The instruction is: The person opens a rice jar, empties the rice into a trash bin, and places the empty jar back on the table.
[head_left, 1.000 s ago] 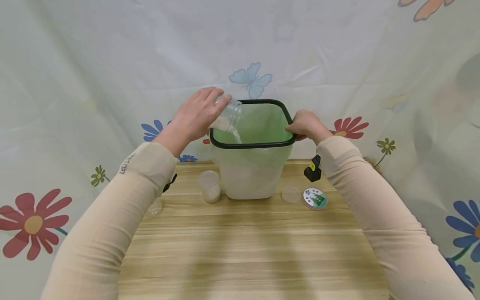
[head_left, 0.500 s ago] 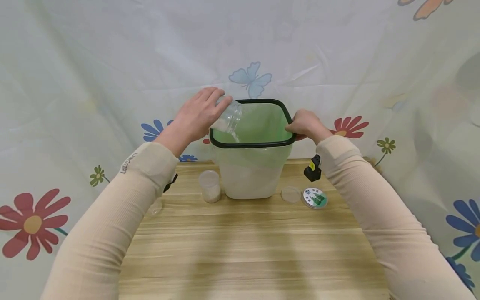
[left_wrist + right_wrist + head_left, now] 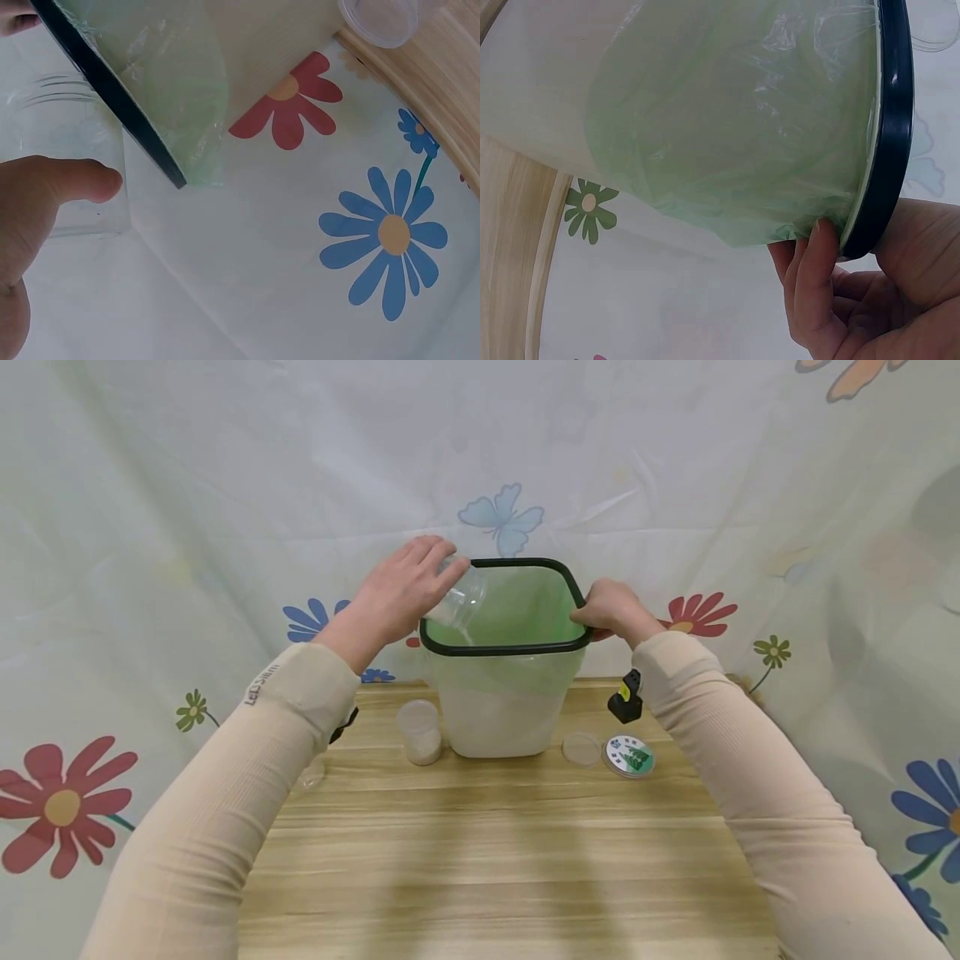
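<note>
A whitish trash bin (image 3: 501, 718) with a dark rim (image 3: 896, 112) and a pale green plastic liner (image 3: 528, 602) stands at the back of the table. My left hand (image 3: 401, 589) holds a clear jar (image 3: 468, 595) on its side, mouth tipped down over the bin's left rim. A thin white stream falls from it into the bin, and some white contents show inside the jar. In the left wrist view the thumb (image 3: 90, 182) lies along the jar's wall. My right hand (image 3: 613, 608) grips the right rim, with fingers under the liner's folded edge in the right wrist view.
A second clear jar (image 3: 420, 733), partly filled with white stuff, stands left of the bin. To the right lie a clear round lid (image 3: 582, 749) and a printed green-and-white disc (image 3: 630, 756). Another clear piece (image 3: 311, 773) lies by the left sleeve. A flowered curtain (image 3: 360, 468) hangs behind.
The tilted jar has shifted slightly right with my left hand. Less white shows inside it and the falling stream has thinned. My right hand and the bin stay put.
</note>
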`<state>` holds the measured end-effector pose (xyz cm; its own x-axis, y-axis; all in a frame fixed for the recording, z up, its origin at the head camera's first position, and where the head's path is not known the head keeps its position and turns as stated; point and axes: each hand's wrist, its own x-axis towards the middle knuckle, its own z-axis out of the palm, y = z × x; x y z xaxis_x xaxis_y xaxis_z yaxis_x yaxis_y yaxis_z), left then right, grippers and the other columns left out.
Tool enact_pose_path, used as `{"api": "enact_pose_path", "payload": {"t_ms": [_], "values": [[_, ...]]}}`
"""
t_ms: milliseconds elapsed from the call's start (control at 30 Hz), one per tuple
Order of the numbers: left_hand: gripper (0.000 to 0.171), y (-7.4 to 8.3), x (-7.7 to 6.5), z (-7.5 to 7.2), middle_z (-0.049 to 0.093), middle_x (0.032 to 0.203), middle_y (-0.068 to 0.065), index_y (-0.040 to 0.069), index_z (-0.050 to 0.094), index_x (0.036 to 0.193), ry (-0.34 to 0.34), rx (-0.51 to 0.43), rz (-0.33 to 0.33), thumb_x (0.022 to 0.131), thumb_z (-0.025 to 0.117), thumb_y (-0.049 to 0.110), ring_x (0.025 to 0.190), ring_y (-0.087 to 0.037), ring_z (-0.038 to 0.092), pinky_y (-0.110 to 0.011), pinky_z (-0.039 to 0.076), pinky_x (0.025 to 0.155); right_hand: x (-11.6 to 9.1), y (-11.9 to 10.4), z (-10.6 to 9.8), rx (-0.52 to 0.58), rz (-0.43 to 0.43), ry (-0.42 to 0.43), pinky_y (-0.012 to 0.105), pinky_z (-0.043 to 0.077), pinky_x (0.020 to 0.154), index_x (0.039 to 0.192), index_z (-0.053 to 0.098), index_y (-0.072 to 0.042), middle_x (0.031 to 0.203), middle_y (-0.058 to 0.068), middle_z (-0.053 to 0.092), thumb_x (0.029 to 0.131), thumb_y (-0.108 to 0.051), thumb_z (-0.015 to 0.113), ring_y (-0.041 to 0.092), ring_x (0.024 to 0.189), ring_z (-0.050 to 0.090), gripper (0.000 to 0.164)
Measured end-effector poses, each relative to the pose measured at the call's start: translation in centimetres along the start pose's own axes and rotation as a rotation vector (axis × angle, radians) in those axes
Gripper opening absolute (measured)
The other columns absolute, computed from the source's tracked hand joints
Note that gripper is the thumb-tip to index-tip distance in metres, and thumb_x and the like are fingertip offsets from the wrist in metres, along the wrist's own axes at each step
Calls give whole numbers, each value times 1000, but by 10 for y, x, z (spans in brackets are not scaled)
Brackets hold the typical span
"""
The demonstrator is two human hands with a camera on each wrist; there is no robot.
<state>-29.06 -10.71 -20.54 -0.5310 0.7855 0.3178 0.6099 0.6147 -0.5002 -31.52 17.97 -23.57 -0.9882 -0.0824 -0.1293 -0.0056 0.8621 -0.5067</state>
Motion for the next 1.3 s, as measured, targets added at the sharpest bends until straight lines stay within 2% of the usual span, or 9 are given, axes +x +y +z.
{"api": "enact_pose_path", "payload": {"t_ms": [100, 167, 300, 400, 667, 933, 1300], "values": [[58, 0, 1, 0, 39, 134, -22, 2, 37, 133, -8, 8, 4, 82, 63, -5, 127, -35, 35, -39, 29, 110, 0, 0, 0, 6, 0, -2, 20, 51, 47, 63, 47, -4, 56, 2, 51, 83, -11, 50, 8, 44, 57, 21], [65, 1, 1, -1, 38, 135, -22, 2, 35, 133, -27, 12, 7, 78, 68, -3, 128, -35, 34, -40, 28, 110, 0, 0, 0, 3, 2, -3, 20, 51, 47, 63, 47, -4, 56, 3, 51, 83, -11, 50, 8, 44, 57, 21], [95, 1, 2, -3, 35, 138, -22, 3, 31, 135, -89, 30, 22, 59, 86, 19, 131, -36, 29, -40, 22, 113, 0, 0, 1, 11, 9, -7, 21, 52, 48, 65, 48, -3, 58, 4, 51, 84, -11, 50, 9, 45, 58, 21], [114, 0, 3, -3, 32, 140, -21, 3, 28, 137, -131, 49, 34, 46, 91, 32, 133, -35, 26, -41, 17, 114, 0, 0, 1, 17, 11, -7, 21, 52, 49, 67, 49, -2, 61, 5, 52, 84, -11, 50, 9, 46, 58, 19], [119, 1, 5, -6, 27, 144, -20, 5, 25, 141, -179, 85, 55, 47, 91, 37, 136, -36, 20, -42, 12, 115, 0, 1, 1, 9, 7, -3, 21, 52, 49, 66, 48, -2, 60, 4, 51, 84, -12, 50, 9, 46, 58, 20], [122, 3, 6, -8, 22, 149, -18, 9, 20, 146, -244, 189, 88, 51, 88, 43, 138, -35, 15, -43, 9, 115, -1, 1, 0, 12, 5, -2, 21, 52, 48, 66, 48, -2, 60, 5, 51, 84, -11, 50, 9, 46, 58, 20], [123, 4, 9, -11, 20, 150, -18, 10, 16, 147, -277, 240, 105, 53, 86, 48, 139, -34, 14, -43, 8, 116, -2, 0, 0, 5, 5, 2, 21, 52, 49, 63, 48, -4, 57, 3, 52, 84, -11, 50, 10, 46, 58, 22]]}}
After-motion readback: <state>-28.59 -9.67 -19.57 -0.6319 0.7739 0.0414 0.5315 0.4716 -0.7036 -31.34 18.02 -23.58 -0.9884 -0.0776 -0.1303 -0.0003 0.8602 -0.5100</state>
